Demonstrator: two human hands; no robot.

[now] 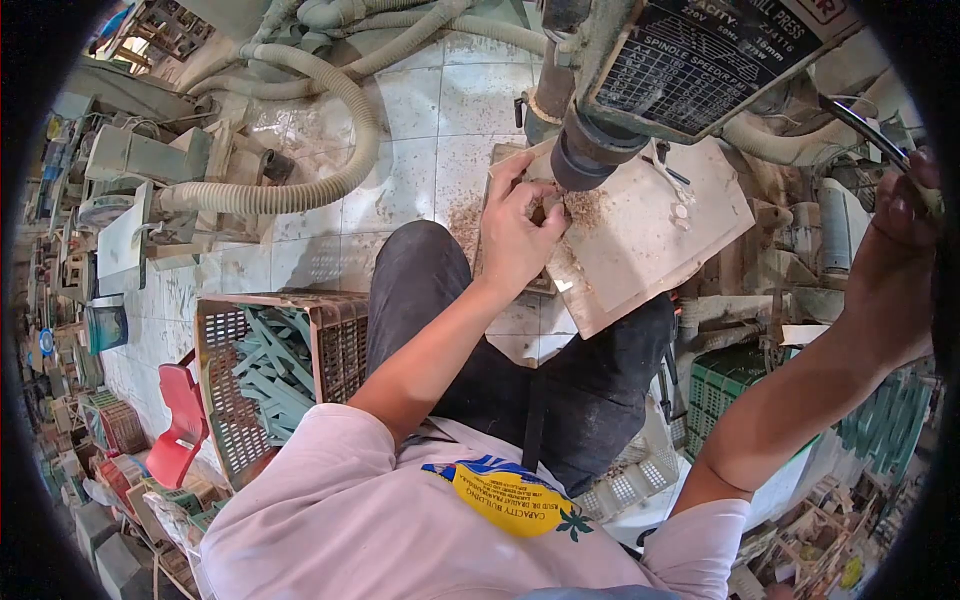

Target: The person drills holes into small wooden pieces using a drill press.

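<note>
A drill press [700,75] stands over a flat pale board [640,235] strewn with wood dust and shavings. Its dark cylindrical spindle end [590,155] comes down close to my left hand [522,222]. The thumb and index finger of that hand are curled together at the board's left edge, pressed round something small that I cannot make out. The drill bit's tip is hidden. At the far right, my right hand [905,205] is wrapped around the press's feed lever [865,130], partly in the dark rim of the view.
On the left, a plastic crate [330,310] holds many grey-green strips [275,370], beside a red chair [180,425]. A ribbed hose [350,130] curves across the tiled floor. A green crate [715,400] stands below my right arm. My legs flank the board.
</note>
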